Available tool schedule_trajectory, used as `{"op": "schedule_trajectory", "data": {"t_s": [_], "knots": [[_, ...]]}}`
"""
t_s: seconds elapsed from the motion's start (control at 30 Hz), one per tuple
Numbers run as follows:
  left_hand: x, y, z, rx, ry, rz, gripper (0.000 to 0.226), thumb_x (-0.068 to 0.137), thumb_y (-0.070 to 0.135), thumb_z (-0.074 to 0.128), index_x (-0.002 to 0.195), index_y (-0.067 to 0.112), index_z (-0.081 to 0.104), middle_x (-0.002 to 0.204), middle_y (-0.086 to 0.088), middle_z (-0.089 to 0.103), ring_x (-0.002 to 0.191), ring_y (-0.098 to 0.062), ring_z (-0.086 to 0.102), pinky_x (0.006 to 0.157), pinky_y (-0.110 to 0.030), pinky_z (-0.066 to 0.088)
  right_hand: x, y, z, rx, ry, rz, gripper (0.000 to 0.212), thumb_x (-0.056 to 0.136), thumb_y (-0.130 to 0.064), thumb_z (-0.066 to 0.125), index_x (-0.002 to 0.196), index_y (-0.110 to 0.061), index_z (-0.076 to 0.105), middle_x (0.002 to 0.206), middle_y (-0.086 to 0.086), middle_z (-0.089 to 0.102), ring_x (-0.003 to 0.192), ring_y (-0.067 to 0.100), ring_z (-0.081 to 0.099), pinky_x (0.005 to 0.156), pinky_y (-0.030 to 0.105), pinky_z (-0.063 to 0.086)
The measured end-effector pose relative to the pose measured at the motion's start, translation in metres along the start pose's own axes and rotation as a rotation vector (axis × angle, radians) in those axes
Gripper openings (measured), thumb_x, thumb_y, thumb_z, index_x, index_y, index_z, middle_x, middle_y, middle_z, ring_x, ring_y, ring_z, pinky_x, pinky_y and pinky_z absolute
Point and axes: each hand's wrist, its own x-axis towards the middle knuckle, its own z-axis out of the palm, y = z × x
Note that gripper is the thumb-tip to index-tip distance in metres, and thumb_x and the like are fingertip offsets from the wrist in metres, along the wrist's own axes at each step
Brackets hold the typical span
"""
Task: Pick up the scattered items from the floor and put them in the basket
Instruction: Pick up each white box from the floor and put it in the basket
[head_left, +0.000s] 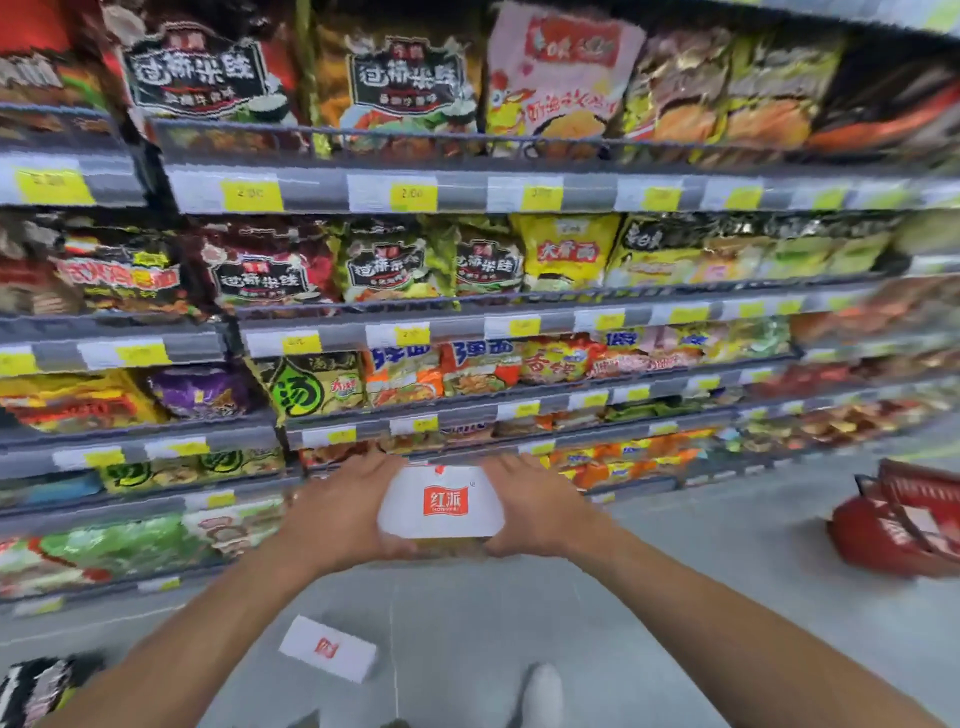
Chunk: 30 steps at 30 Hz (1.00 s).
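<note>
Grey shelves of instant-noodle packets fill the upper frame, edged with yellow price tags (print too blurred to read). Pale grey floor spans the bottom; a white shoe shows at bottom centre.

Head camera looks forward and down, close to shelves.

Grey floor; stocked store shelves behind.
</note>
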Motion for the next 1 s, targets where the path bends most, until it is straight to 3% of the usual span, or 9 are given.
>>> {"op": "schedule_trajectory", "data": {"t_s": [0.23, 0.5, 0.73, 1.0], "knots": [[0.049, 0.090, 0.018, 0.061, -0.106, 0.290, 0.105, 0.054, 0.089, 0.062, 0.145, 0.045, 0.033, 0.146, 0.016, 0.045, 0.134, -0.012, 0.041, 0.103, -0.040, 0.046, -0.097, 0.062, 0.026, 0.146, 0.075, 0.317, 0.097, 0.076, -0.054, 0.079, 0.154, -0.023, 0.029, 0.149, 0.002, 0.043, 0.136, 0.028, 0.039, 0.106, 0.046, 0.046], [0.076, 0.235, 0.061, 0.112, -0.204, 0.556, 0.094, 0.059, 0.078, 0.066, 0.141, 0.043, 0.037, 0.141, 0.017, 0.046, 0.131, -0.011, 0.042, 0.095, -0.037, 0.045, -0.224, 0.140, 0.064, 0.234, 0.127, 0.594, 0.101, 0.075, -0.060, 0.077, 0.156, -0.026, 0.028, 0.151, -0.002, 0.043, 0.136, 0.023, 0.042, 0.102, 0.045, 0.050], [0.072, 0.381, 0.117, 0.160, -0.257, 0.737, 0.083, 0.060, 0.083, 0.062, 0.129, 0.039, 0.045, 0.126, 0.016, 0.051, 0.122, -0.011, 0.048, 0.092, -0.038, 0.050, -0.356, 0.209, 0.102, 0.284, 0.134, 0.763, 0.093, 0.072, -0.057, 0.079, 0.149, -0.030, 0.033, 0.145, -0.007, 0.046, 0.132, 0.023, 0.044, 0.090, 0.043, 0.053], [0.058, 0.537, 0.178, 0.198, -0.319, 0.890, 0.088, 0.056, 0.082, 0.057, 0.131, 0.040, 0.040, 0.129, 0.013, 0.050, 0.124, -0.013, 0.047, 0.093, -0.045, 0.051, -0.494, 0.275, 0.141, 0.361, 0.196, 0.946, 0.091, 0.074, -0.058, 0.079, 0.148, -0.032, 0.033, 0.145, -0.009, 0.045, 0.132, 0.020, 0.042, 0.086, 0.041, 0.051]]}}
